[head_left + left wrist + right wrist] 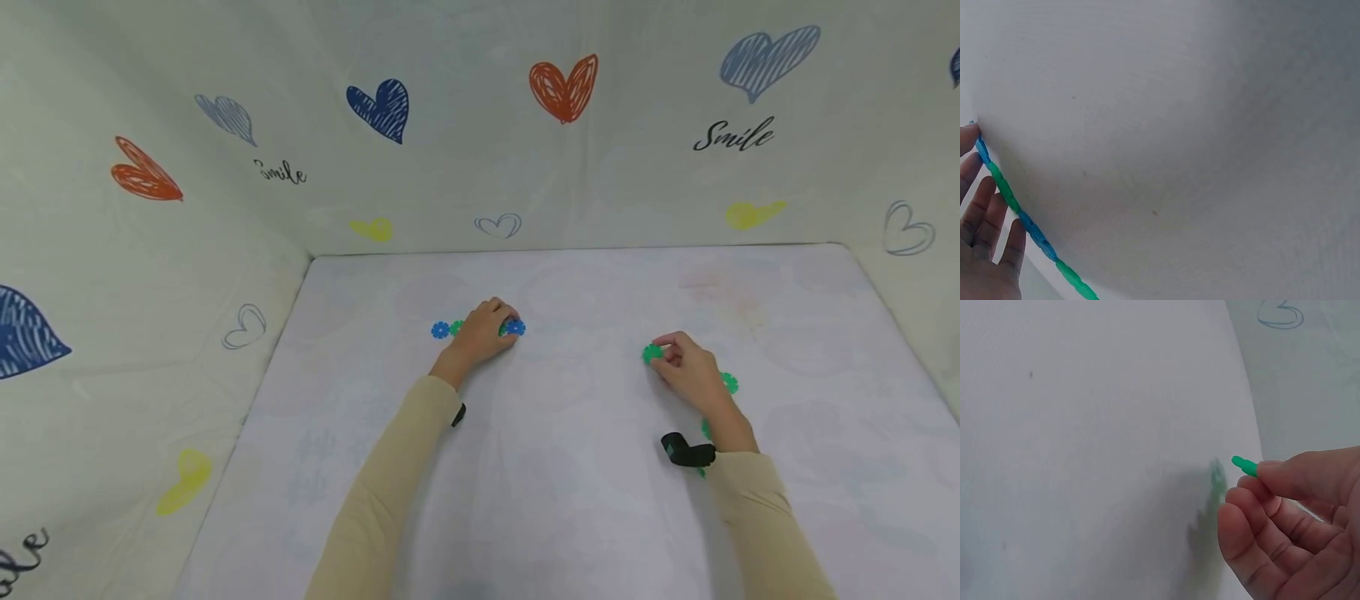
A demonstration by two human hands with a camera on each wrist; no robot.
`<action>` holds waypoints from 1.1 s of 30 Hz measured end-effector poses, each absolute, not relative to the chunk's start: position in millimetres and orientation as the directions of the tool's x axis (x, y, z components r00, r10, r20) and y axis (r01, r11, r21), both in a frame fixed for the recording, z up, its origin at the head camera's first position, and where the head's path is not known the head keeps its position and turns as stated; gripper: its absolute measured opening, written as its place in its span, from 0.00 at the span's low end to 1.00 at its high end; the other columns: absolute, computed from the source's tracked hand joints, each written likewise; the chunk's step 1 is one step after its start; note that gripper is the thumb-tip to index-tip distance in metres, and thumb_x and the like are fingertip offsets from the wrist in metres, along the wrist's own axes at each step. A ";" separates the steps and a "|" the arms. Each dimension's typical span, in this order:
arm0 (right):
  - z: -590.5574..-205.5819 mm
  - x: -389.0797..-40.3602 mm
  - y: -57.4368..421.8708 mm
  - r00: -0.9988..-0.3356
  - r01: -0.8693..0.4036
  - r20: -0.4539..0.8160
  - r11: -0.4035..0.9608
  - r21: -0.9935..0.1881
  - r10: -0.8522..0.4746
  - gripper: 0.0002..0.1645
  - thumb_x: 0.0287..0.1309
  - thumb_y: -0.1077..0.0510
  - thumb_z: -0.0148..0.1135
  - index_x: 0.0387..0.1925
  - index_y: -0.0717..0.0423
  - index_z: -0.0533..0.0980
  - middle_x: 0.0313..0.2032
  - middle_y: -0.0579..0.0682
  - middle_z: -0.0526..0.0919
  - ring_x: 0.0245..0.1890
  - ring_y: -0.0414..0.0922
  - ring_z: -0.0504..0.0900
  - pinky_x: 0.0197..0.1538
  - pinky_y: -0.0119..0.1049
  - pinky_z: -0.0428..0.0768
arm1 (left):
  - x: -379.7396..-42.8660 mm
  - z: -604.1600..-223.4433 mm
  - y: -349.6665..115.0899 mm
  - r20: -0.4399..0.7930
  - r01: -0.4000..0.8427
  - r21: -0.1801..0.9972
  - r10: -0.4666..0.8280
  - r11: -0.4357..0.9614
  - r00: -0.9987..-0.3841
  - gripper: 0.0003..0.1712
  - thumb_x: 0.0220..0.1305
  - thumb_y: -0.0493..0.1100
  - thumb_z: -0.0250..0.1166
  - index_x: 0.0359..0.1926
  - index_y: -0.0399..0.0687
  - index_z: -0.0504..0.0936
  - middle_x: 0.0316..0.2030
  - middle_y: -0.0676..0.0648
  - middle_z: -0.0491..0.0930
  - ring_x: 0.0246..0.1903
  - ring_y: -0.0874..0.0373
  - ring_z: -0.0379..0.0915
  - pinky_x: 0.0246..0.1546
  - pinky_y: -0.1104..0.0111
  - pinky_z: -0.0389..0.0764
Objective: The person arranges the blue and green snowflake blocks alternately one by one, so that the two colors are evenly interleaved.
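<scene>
A row of blue and green notched plastic discs (1004, 187), linked end to end, runs beside the fingers in the left wrist view. Over its middle lies my left hand (482, 332), hiding several discs, with thumb and fingertips gripping the blue disc (516, 327) at the row's right end. Another blue disc (440, 331) shows at the left end. Off to the right, my right hand (688, 372) pinches a single green notched disc (652, 354) by its edge between thumb and index finger. The right wrist view shows this disc (1244, 465) edge-on, raised over the white surface.
Loose green discs lie beside and under the right forearm, one (729, 382) right of the wrist and another (706, 428) partly hidden. A black wrist device (686, 451) sits at the right cuff. The white table (570, 500) meets heart-printed curtains (465, 167) behind and at both sides.
</scene>
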State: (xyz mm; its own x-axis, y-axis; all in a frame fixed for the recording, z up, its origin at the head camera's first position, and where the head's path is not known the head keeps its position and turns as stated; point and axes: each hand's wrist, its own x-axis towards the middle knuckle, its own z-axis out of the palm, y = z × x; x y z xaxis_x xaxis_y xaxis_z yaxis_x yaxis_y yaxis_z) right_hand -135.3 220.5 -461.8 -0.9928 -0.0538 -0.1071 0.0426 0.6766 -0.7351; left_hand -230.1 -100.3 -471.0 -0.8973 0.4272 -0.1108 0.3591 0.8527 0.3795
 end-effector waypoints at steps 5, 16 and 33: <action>-462.9 -141.9 200.8 -0.990 0.059 -0.125 0.621 -0.782 -0.064 0.18 0.61 0.64 0.53 0.53 0.63 0.66 0.30 0.55 0.74 0.24 0.39 0.76 0.29 0.27 0.76 | -229.9 -469.1 -99.2 -0.107 0.364 0.383 0.432 0.849 -0.895 0.18 0.61 0.48 0.62 0.51 0.49 0.76 0.50 0.47 0.72 0.53 0.53 0.66 0.59 0.61 0.68; -471.8 -156.4 151.8 -0.986 0.080 -0.143 0.489 -0.868 -0.092 0.19 0.59 0.67 0.53 0.53 0.62 0.68 0.30 0.58 0.76 0.28 0.42 0.80 0.33 0.29 0.79 | -227.6 -465.8 -97.7 -0.128 0.352 0.381 0.426 0.855 -0.896 0.19 0.62 0.48 0.62 0.52 0.49 0.75 0.51 0.47 0.71 0.54 0.52 0.66 0.59 0.61 0.67; -475.1 -186.2 105.0 -0.985 0.081 -0.135 0.412 -0.908 -0.106 0.18 0.56 0.68 0.55 0.50 0.62 0.71 0.29 0.55 0.76 0.28 0.41 0.79 0.34 0.29 0.80 | -225.7 -465.2 -96.9 -0.155 0.321 0.350 0.393 0.880 -0.907 0.19 0.63 0.48 0.60 0.54 0.51 0.74 0.52 0.49 0.70 0.55 0.54 0.64 0.61 0.62 0.66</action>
